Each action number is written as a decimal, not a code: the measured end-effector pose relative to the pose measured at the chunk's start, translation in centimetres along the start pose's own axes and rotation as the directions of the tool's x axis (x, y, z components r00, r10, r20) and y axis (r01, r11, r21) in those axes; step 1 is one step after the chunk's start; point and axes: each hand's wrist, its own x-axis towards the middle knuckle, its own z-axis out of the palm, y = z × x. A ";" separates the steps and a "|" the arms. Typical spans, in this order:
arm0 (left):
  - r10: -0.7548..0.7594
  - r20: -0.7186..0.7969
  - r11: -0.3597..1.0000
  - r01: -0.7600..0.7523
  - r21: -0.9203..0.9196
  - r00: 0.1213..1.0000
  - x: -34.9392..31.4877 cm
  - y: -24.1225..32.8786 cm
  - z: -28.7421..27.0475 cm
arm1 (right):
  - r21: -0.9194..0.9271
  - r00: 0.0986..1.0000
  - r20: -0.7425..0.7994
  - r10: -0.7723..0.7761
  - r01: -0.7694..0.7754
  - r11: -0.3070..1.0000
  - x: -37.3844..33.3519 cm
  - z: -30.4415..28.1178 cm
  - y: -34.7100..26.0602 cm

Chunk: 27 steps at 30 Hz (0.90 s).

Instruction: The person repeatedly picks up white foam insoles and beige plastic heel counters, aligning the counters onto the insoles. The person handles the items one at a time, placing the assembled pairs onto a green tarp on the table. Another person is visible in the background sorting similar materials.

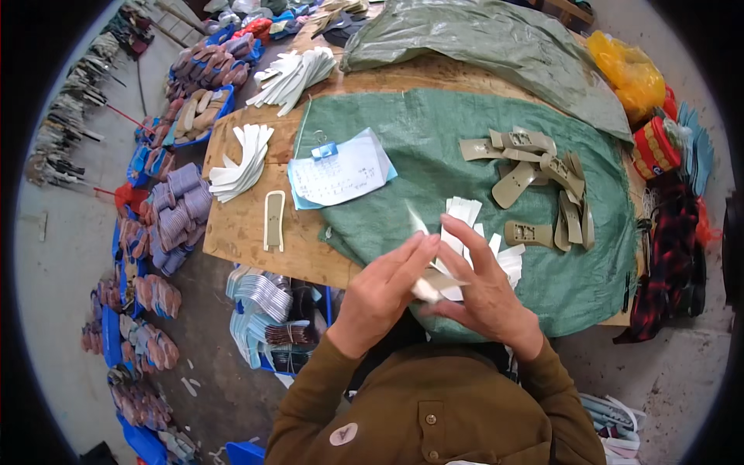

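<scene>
Both hands meet above the front of a green woven sheet [434, 178]. My left hand [380, 283] is closed, pinching a thin white strip [425, 291] between fingers and thumb. My right hand [488, 298] curls round the same strip from the other side, its thumb and fingers closed on it. The strip's middle is partly hidden by the fingers. Just beyond the right hand lies a fan of loose white strips [509, 263]. Farther right, several olive-tan moulded pieces [518, 184] with small holes lie heaped. One tan piece edged in white [273, 221] rests on bare wood at left.
Clipped paper sheets [345, 174] lie left of centre. Bundles of white strips [242, 163] sit at the wooden table's [302, 252] left edge. Folded grey-green sheeting [496, 43] covers the back. Blue crates of shoe parts [182, 201] line the floor at left; a yellow bag [628, 77] stands right.
</scene>
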 end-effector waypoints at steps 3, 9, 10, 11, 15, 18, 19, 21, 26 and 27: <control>0.039 -0.156 0.999 -0.040 -0.002 0.987 -0.7 -0.9 0.5 | 0.240 0.981 0.025 0.192 -0.192 0.952 -0.4 -1.0 0.1; 0.121 -0.204 0.985 -0.144 -0.098 0.971 -2.6 -1.5 1.0 | 0.806 0.835 0.421 0.354 -0.524 0.277 1.0 2.1 0.8; 0.122 -0.212 0.987 -0.141 -0.079 0.970 -2.9 -1.5 1.4 | 0.807 0.839 0.378 0.391 -0.506 0.306 1.3 2.1 0.9; 0.123 -0.220 0.988 -0.140 -0.061 0.968 -3.1 -1.5 1.7 | 0.805 0.842 0.333 0.425 -0.488 0.336 1.5 2.1 0.8; 0.102 -0.213 0.993 -0.111 -0.032 0.972 -3.3 -1.8 1.9 | 0.726 0.850 0.133 0.509 -0.433 0.533 1.1 3.2 -0.7; 0.074 -0.225 0.996 -0.083 -0.027 0.972 -3.6 -1.8 2.7 | 0.614 0.839 0.047 0.543 -0.453 0.646 0.9 3.3 -1.7; 0.071 -0.236 0.996 -0.080 -0.028 0.969 -3.5 -1.8 3.1 | 0.584 0.825 0.020 0.564 -0.467 0.663 0.9 3.3 -2.1; 0.073 -0.270 0.997 -0.076 0.000 0.960 -3.4 -2.2 4.0 | 0.558 0.820 -0.065 0.568 -0.442 0.703 0.9 3.9 -2.5; 0.001 -0.293 0.996 0.024 0.081 0.956 -3.3 -2.8 5.5 | 0.650 0.794 -0.082 0.602 -0.416 0.636 0.4 4.6 -1.9; -0.005 -0.288 0.996 0.030 0.085 0.958 -3.4 -2.9 5.5 | 0.665 0.794 -0.050 0.606 -0.427 0.613 0.4 4.2 -2.0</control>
